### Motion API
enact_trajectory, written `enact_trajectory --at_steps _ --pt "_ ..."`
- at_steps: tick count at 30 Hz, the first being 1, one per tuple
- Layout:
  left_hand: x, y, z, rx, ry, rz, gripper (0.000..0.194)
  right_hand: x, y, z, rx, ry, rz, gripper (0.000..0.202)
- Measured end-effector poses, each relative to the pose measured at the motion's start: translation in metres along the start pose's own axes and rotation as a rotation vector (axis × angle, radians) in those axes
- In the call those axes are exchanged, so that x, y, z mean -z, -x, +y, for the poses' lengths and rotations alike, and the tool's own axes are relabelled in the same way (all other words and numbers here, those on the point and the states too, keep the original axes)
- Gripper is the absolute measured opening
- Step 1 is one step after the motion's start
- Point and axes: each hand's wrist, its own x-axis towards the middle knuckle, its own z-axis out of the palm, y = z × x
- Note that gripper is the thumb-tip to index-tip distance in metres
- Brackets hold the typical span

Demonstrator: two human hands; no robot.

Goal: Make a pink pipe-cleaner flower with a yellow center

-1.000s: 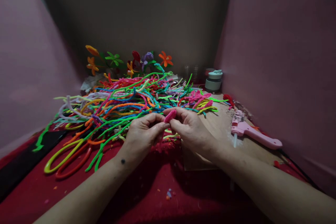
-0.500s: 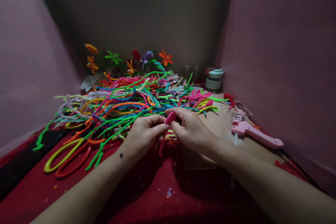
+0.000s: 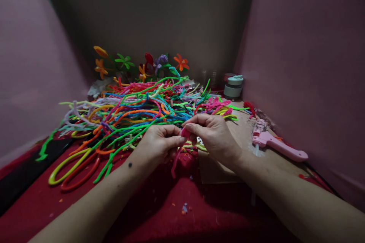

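Between my two hands is a small pink fuzzy piece [image 3: 185, 133], its thin tail hanging down below the fingers. My left hand [image 3: 159, 142] pinches it from the left between thumb and fingers. From the right, my right hand [image 3: 212, 133] holds its upper end, thumb and index finger pressed together. Just behind the hands lies a big tangled heap of coloured pipe cleaners [image 3: 137, 112], with pink and yellow looped ones [image 3: 221, 108] at its right end.
A pink glue gun [image 3: 273, 144] lies on a brown board [image 3: 242, 133] at the right. Behind stand a lidded cup [image 3: 234, 86] and fuzzy flowers [image 3: 124, 60]. Red cloth [image 3: 159, 205] covers the table, with small scraps. A black strip [image 3: 31, 171] lies left.
My right hand has turned, its thumb now over the top of the pink piece beside the index finger. The pink tail hangs a little lower. My left hand keeps its pinch.
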Motion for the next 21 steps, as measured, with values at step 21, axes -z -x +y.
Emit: enact_trajectory --at_steps 21 --pt "-0.0002 -0.0013 -0.0022 -0.03 -0.006 0.039 0.02 -0.0039 0.0 0.0006 -0.096 -0.12 -0.079 0.01"
